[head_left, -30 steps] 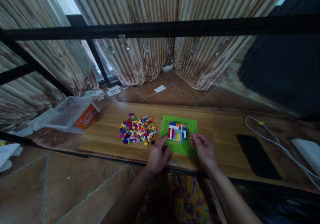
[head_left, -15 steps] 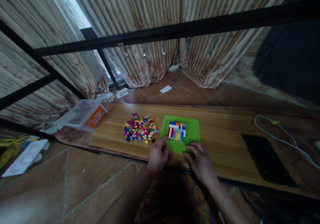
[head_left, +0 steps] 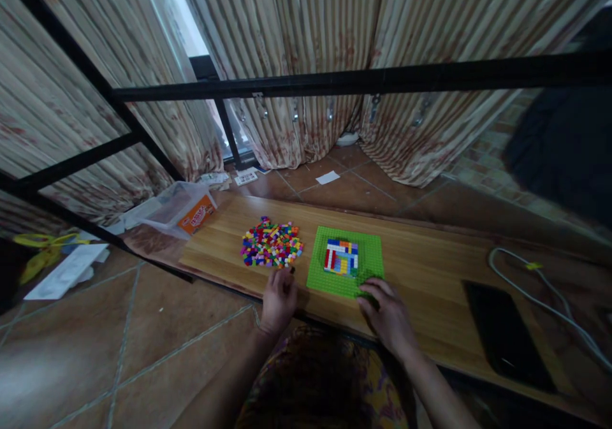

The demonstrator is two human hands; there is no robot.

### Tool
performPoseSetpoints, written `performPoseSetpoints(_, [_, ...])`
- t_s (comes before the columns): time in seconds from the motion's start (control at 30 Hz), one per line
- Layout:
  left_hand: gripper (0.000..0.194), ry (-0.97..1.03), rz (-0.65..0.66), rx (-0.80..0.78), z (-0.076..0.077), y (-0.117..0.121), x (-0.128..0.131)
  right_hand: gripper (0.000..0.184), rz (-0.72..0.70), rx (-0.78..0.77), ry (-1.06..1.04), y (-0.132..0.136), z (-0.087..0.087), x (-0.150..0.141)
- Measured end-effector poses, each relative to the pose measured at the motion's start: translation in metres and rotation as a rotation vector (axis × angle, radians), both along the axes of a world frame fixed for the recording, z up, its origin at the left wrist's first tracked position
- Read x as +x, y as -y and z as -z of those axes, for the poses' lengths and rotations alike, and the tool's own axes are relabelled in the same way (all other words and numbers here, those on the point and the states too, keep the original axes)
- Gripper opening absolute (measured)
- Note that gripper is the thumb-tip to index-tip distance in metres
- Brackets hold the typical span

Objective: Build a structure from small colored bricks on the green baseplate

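A heap of small multicoloured toy bricks [head_left: 271, 244] lies on the wooden board. At its near edge is my left hand [head_left: 280, 298], fingers curled in; whether a brick is between the fingertips is too small to make out. One dark brick [head_left: 292, 269] lies right by those fingers. To the right sits a green studded baseplate [head_left: 318, 276]. It carries a low frame of bricks [head_left: 340, 257] in red, white, blue, yellow and orange. My right hand [head_left: 386, 311] grips the baseplate's near right corner, with fingers on top and thumb at the edge.
A clear plastic bin [head_left: 167, 209] with an orange label stands at the board's left end. On the right lie a dark flat phone-like slab [head_left: 507, 336] and a white cable [head_left: 540, 289]. A black metal rail [head_left: 335, 83] crosses in front of striped curtains.
My left hand has moved left, from the baseplate's near left corner to the brick heap. My right hand stays at the baseplate. The camera view has shifted a little.
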State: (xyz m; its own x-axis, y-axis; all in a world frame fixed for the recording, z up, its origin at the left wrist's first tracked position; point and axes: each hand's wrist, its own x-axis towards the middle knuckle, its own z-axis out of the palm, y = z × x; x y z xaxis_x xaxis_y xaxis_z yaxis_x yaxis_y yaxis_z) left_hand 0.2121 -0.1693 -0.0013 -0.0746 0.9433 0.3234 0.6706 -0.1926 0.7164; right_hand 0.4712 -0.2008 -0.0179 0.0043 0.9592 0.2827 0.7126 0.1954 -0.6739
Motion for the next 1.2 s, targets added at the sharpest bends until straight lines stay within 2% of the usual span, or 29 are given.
performPoseSetpoints(0.1, [0.029,-0.138,0.003,-0.087,-0.006,-0.010,-0.004,0.022,-0.001,0.008,0.000,0.000,0.000,0.003])
performPoseSetpoints(0.23, [0.022,-0.287,0.012,-0.179,-0.010,-0.020,-0.003,0.022,0.040,0.046,-0.011,0.004,0.005,-0.001])
performPoseSetpoints(0.37, [0.019,-0.308,0.039,-0.206,-0.012,-0.023,-0.003,0.021,0.069,0.061,-0.010,0.004,0.006,-0.003])
performPoseSetpoints(0.47, [0.019,-0.237,0.076,-0.192,-0.017,-0.022,-0.003,0.020,0.093,0.061,-0.033,0.005,0.000,-0.005])
performPoseSetpoints(0.53, [0.016,-0.113,0.120,-0.183,-0.022,-0.019,-0.001,0.021,0.144,0.072,-0.085,0.008,-0.006,-0.010])
performPoseSetpoints(0.6, [0.013,0.094,0.174,-0.237,-0.028,-0.013,0.003,0.022,0.214,0.087,-0.159,0.014,-0.015,-0.021])
performPoseSetpoints(0.67, [0.015,0.388,0.222,-0.412,-0.035,-0.005,0.009,0.022,0.252,0.073,-0.252,0.022,-0.027,-0.037])
performPoseSetpoints(0.77, [0.029,0.876,0.282,-0.755,-0.043,0.005,0.024,0.021,0.200,-0.021,-0.441,0.032,-0.045,-0.064])
performPoseSetpoints(0.87, [0.038,1.205,0.338,-0.939,-0.046,0.011,0.039,0.021,0.152,-0.066,-0.556,0.034,-0.059,-0.083])
performPoseSetpoints(0.97, [0.038,1.322,0.383,-1.012,-0.045,0.013,0.049,0.023,0.120,-0.081,-0.581,0.032,-0.063,-0.087])
performPoseSetpoints(1.2, [0.040,1.325,0.374,-1.073,-0.041,0.017,0.056,0.022,0.100,-0.040,-0.509,0.032,-0.059,-0.079])
